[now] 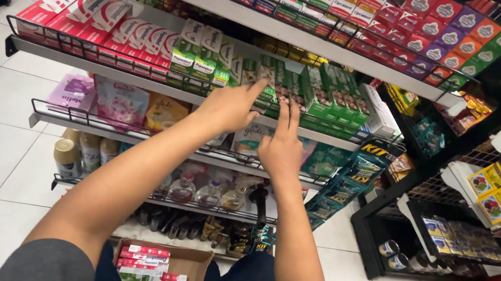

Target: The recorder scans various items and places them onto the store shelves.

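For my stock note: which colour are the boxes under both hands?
Green boxes, clearest in the head view.

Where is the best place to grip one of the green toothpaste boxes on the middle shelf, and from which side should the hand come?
Probably from the front and above. The green toothpaste boxes stand packed side by side behind a low wire rail, so their sides are blocked. The top end is free: pinch it front and back, then lift over the rail. The left hand and right hand already reach in this way.
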